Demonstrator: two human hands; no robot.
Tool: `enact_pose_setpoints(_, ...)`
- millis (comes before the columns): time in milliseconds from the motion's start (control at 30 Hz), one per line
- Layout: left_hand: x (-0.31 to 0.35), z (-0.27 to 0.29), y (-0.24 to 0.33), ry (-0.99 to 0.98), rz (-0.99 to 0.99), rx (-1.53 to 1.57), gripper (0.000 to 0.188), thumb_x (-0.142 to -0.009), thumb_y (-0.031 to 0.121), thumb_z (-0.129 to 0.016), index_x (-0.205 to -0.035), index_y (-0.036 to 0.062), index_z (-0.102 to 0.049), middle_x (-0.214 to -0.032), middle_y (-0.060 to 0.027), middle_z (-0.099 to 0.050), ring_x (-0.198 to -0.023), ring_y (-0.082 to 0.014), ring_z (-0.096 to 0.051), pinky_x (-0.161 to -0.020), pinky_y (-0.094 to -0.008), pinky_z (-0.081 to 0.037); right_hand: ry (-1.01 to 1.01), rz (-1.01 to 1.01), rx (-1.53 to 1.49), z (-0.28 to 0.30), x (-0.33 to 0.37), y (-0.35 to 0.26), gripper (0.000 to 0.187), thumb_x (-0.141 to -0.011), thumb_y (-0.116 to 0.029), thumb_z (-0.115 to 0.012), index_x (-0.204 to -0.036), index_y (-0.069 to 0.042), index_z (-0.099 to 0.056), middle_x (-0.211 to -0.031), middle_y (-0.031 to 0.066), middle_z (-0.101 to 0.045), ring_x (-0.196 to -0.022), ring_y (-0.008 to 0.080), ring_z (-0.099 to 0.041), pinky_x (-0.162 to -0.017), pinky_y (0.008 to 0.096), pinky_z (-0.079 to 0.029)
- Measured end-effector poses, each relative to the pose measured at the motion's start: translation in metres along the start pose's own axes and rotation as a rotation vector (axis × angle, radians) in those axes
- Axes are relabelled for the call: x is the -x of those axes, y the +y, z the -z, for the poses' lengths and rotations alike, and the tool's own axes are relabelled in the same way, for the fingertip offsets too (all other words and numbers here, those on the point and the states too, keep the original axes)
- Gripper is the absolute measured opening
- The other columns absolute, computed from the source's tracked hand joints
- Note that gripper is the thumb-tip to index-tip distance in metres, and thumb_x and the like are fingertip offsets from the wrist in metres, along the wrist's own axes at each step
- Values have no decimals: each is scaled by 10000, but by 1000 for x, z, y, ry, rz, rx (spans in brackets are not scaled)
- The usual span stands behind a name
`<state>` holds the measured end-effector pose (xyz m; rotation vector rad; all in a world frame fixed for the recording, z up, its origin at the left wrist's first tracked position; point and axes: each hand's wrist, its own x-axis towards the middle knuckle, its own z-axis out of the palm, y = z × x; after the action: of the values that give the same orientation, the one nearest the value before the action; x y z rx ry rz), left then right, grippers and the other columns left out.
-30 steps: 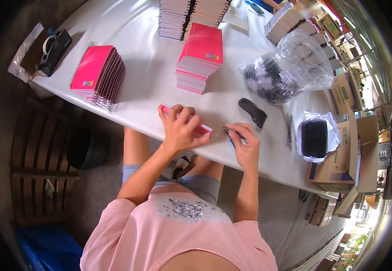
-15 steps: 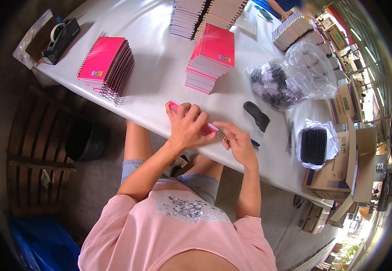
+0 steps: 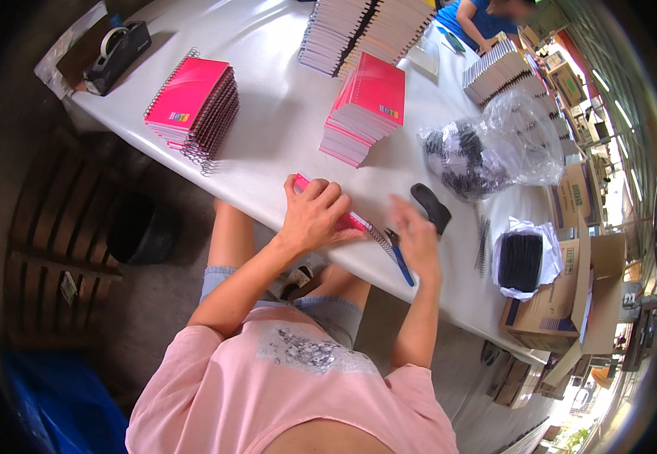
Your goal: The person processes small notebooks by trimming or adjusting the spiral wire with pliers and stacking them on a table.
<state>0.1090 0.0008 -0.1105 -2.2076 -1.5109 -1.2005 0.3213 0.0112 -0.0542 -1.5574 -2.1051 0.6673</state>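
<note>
My left hand (image 3: 315, 216) is closed around a pink-covered notebook (image 3: 355, 222) at the table's near edge, fingers over its top. From the notebook's right end a thin dark spiral binding coil (image 3: 379, 240) sticks out, uncompressed and loose at its far end. My right hand (image 3: 418, 234), smeared by motion, hovers just right of the coil; its fingers look apart and I see nothing in them. Beside it, blue-handled pliers (image 3: 402, 265) lie on the table, and a black curved object (image 3: 431, 207) rests just beyond.
Spiral-bound pink notebooks (image 3: 192, 94) are stacked at left, unbound ones (image 3: 374, 91) in the middle. Beyond stand taller book stacks (image 3: 359, 34). At right are a plastic bag of black coils (image 3: 468, 155), loose coils (image 3: 483, 242) and a carton (image 3: 548, 303). A tape dispenser (image 3: 120, 57) sits far left; another person's arm (image 3: 472, 23) shows at the back.
My right hand has let go of the coil and moved right and up from it. More of the coil and the pliers now show. The left hand keeps its grip; the view has shifted slightly.
</note>
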Motion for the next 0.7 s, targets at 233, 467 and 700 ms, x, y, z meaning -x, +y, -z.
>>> enact_pose_setpoints(233,2,4,-11,-61,-32,209,527,-603,629,-688,-729,146,-516,-1033,-25,-520,-915,-222,-473,-807,-482,-295,436,27,559,17,-9,129,409,-780,-125,-567,-1186,-169,-577,-1131,115,-589,-1014,274,-560,-896,420,-411)
enact_pose_setpoints(467,0,8,-13,-80,-1,339,535,-611,582,-722,-692,112,-479,-1144,-90,-482,-1020,-290,-409,-854,-511,-283,-134,192,-840,-14,-10,17,233,-740,64,-580,-956,42,-664,-993,174,-658,-912,260,-641,-773,352,-525)
enact_pose_setpoints(700,-3,4,-13,-59,11,447,509,-602,533,-754,-683,97,-503,-1178,-115,-470,-1109,-334,-384,-917,-529,-292,-194,229,-879,-10,-3,10,301,-689,149,-542,-927,33,-688,-976,146,-678,-871,189,-650,-815,286,-500)
